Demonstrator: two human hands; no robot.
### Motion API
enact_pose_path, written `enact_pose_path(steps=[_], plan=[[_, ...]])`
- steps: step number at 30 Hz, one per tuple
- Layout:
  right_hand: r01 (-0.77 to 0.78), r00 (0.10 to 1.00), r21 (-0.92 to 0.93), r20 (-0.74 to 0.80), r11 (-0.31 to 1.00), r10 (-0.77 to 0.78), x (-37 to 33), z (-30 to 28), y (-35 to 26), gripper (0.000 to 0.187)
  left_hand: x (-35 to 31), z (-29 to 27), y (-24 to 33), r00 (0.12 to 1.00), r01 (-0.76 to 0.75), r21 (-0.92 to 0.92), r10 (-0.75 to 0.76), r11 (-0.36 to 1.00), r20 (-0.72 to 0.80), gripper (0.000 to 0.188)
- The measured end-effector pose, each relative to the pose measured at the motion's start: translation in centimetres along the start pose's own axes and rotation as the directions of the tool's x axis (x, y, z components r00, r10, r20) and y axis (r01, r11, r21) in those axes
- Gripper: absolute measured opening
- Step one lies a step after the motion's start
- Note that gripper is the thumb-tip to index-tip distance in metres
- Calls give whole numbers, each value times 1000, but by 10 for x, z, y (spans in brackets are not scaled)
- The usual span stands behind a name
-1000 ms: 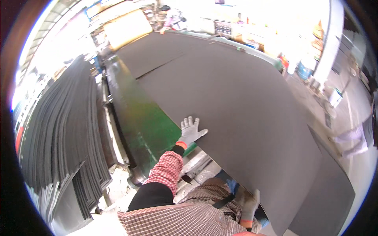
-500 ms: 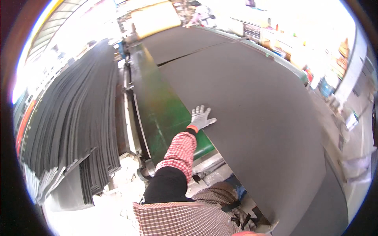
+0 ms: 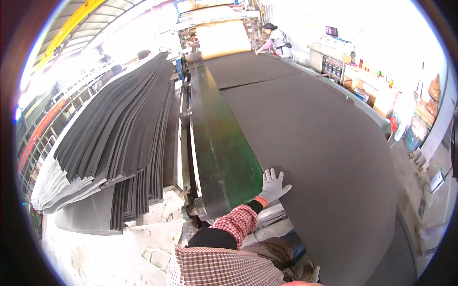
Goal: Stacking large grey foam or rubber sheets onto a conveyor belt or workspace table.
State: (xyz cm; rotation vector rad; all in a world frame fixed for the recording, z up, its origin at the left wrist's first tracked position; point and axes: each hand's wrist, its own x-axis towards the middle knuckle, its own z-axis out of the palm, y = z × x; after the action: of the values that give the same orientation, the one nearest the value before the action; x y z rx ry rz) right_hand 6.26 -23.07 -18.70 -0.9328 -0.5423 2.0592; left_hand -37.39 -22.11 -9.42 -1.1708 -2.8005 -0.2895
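My left hand (image 3: 274, 187), in a grey glove with an orange cuff, lies flat with fingers spread on the left edge of a large dark grey sheet (image 3: 324, 143). At the lower edge of the picture, a small part of my right hand (image 3: 315, 274) shows beside the sheet's near left edge. Its fingers are mostly cut off, so its grip cannot be made out. Under the sheet runs a green conveyor belt (image 3: 222, 148), bare along its left side. Beyond a dark slit lies a second grey sheet (image 3: 253, 69).
Left of the belt's metal frame (image 3: 194, 162) stands a tall stack of dark sheets (image 3: 114, 128) with drooping near ends. A machine with a pale yellowish roll (image 3: 224, 40) stands at the far end. Another person (image 3: 276, 40) leans there. Shelves and a cabinet (image 3: 331, 66) line the right.
The view has swung up and to the left, so everything sits lower and further right. My left hand still lies on the sheet's edge, now nearer to me along it.
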Motion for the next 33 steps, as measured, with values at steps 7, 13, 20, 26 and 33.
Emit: enact_pose_path(steps=[7,13,20,26,33], plan=[[241,948,-45,-204,970,-245,-68,15,-67,39,49,-5,-49,997,43,-18,-42,999,72,81],[286,917,-68,-270,956,-293,-103,17,-88,38,71,-15,-49,972,213,84,-220,973,83,77],[253,847,-402,-348,880,-402,-100,54,-76,29,-41,-38,60,999,2,-64,1,998,42,79],[394,814,-447,-235,803,-531,-77,30,-43,30,-2,-13,20,988,-78,37,72,996,137,82],[160,685,-821,-308,548,-661,-71,-34,-73,33,58,-9,-6,977,-203,142,209,969,-30,68]])
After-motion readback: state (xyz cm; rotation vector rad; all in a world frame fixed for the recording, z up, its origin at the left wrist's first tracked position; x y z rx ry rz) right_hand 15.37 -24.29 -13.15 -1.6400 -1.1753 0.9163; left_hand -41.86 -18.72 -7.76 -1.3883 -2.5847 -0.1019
